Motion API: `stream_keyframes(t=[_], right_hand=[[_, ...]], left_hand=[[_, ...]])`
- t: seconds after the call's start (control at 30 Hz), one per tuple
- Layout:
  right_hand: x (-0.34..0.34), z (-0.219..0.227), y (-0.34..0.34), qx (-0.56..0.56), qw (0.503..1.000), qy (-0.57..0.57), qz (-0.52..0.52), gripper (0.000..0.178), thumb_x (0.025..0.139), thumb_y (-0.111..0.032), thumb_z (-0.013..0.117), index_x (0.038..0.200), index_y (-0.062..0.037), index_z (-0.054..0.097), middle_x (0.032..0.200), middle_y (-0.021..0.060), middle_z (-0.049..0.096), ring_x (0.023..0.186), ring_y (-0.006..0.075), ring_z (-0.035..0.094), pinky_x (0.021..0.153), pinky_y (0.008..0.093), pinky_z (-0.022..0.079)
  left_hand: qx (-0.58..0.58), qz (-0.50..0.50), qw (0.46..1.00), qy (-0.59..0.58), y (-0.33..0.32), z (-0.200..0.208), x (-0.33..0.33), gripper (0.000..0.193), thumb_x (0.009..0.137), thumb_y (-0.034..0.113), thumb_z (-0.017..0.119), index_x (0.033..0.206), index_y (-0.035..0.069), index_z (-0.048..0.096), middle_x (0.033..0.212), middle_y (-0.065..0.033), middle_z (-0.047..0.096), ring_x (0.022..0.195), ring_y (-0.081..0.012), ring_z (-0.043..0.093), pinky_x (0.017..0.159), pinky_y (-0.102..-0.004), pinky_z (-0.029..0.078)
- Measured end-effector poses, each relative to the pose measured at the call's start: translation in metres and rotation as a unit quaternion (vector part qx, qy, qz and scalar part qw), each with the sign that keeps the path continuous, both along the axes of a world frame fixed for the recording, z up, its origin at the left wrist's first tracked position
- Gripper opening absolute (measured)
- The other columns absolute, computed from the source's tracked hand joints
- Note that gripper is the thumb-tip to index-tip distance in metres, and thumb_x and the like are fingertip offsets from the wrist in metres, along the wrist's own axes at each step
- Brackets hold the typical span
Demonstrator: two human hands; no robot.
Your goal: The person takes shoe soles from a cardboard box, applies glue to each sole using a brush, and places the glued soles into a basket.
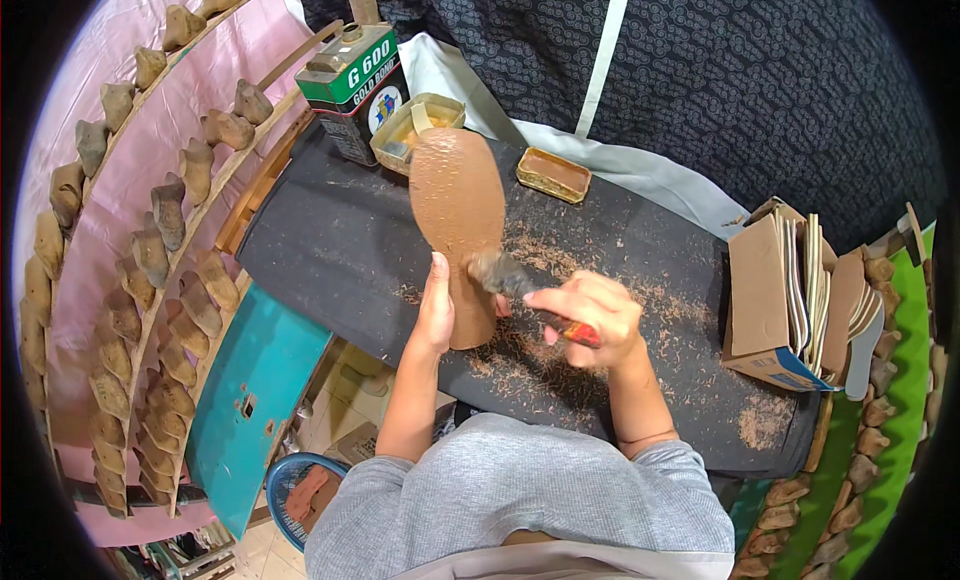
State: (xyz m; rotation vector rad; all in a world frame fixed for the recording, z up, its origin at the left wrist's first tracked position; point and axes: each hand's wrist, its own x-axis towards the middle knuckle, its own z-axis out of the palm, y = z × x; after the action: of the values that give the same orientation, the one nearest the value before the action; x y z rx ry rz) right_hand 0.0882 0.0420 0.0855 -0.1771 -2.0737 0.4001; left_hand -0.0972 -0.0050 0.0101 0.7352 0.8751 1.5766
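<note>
A brown, sole-shaped piece, apparently a shoe insole, is held upright over the dark tabletop, with a wet shine on its upper part. My left hand grips its narrower lower end, thumb along the left edge and fingertips showing at the right edge. In my right hand is a brush with a reddish handle. Its dark, smeared head touches the face of the insole near the narrow middle. Motion blurs the brush a little.
Brown shavings litter the black-covered table. Behind the insole stand a green-and-black metal can and a cut-open tub. A small rectangular tin lies farther right. A cardboard box holds sole pieces; shoe lasts line racks at left.
</note>
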Motion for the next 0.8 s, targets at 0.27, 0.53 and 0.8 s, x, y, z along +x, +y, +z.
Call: stream_keyframes(t=[0.27,0.53,0.8], right_hand=[[-0.004,0.007,0.001,0.046,0.995,0.044,-0.078,0.040,0.054,0.001,0.069,0.093,-0.0011,0.067,0.066,0.0061,0.057,0.055,0.0195,0.056,0.050,0.0295,0.044],[0.010,0.009,-0.007,0.015,0.998,-0.050,0.036,0.040,0.056,-0.005,0.073,0.095,0.0009,0.065,0.067,0.0071,0.055,0.055,0.0203,0.055,0.050,0.0319,0.045],[-0.003,0.034,0.014,0.068,0.984,0.082,-0.143,0.030,0.059,0.004,0.068,0.088,-0.0004,0.069,0.065,0.0070,0.059,0.053,0.0165,0.054,0.048,0.0269,0.043]], left_hand=[[0.014,-0.103,0.994,0.019,-0.004,-0.014,0.004,0.072,0.094,0.059,0.016,0.113,-0.003,0.047,0.083,-0.0152,0.060,0.066,-0.0243,0.062,0.060,-0.0350,0.053],[0.010,-0.009,0.999,0.040,-0.010,0.001,0.009,0.069,0.096,0.057,0.017,0.113,-0.003,0.047,0.084,-0.0160,0.061,0.066,-0.0242,0.062,0.061,-0.0354,0.053],[0.044,-0.141,0.987,0.056,-0.009,-0.005,0.009,0.065,0.097,0.052,0.018,0.110,-0.004,0.047,0.080,-0.0161,0.061,0.062,-0.0231,0.062,0.059,-0.0331,0.053]])
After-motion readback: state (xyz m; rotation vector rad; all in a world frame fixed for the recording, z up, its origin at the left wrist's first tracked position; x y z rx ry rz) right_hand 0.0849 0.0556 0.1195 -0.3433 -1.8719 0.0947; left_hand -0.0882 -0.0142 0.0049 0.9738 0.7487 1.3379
